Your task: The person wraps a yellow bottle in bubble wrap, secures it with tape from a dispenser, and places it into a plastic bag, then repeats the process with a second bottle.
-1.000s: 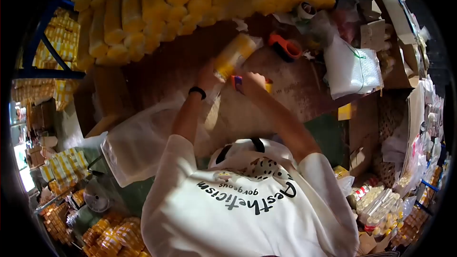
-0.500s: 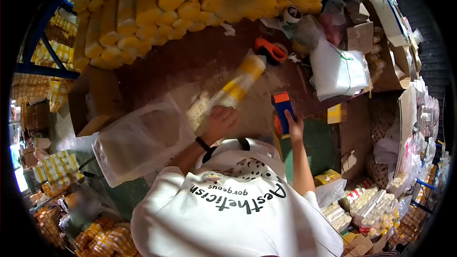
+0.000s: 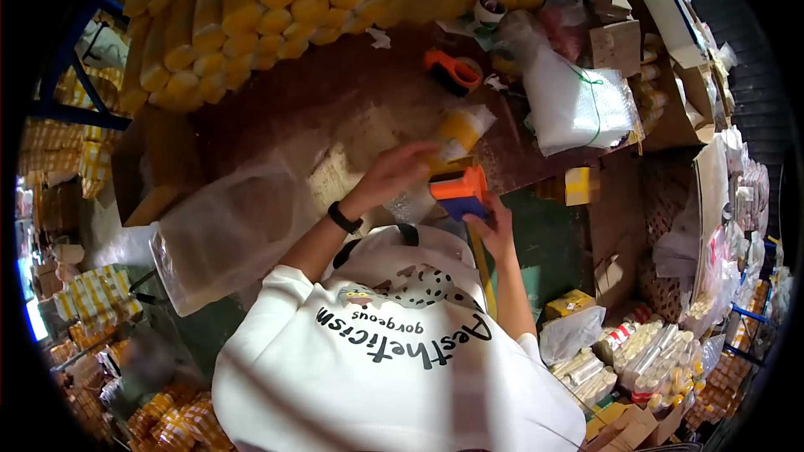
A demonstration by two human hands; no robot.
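Note:
My right hand [image 3: 496, 230] grips a blue and orange tape dispenser [image 3: 462, 188], its orange end pointing up and left. Just beyond the dispenser lies a yellow roll in clear plastic wrap [image 3: 461, 134], tilted across the work table. My left hand [image 3: 395, 174], with a black band at the wrist, has its fingers around the roll's left side. The dispenser overlaps the roll's near end in this view. A second orange and black tape dispenser [image 3: 452, 72] rests farther back on the table.
Yellow rolls [image 3: 276, 0] are stacked along the back. A clear plastic bag [image 3: 226, 238] hangs over the front left edge, near an open cardboard box [image 3: 157, 167]. Bundled bubble wrap [image 3: 578, 109] sits at the right. Boxes of wrapped rolls [image 3: 649, 360] stand below.
My right hand has brought the tape dispenser left and up to the roll. My left hand has moved farther up along the roll, and the roll has shifted right and turned slightly.

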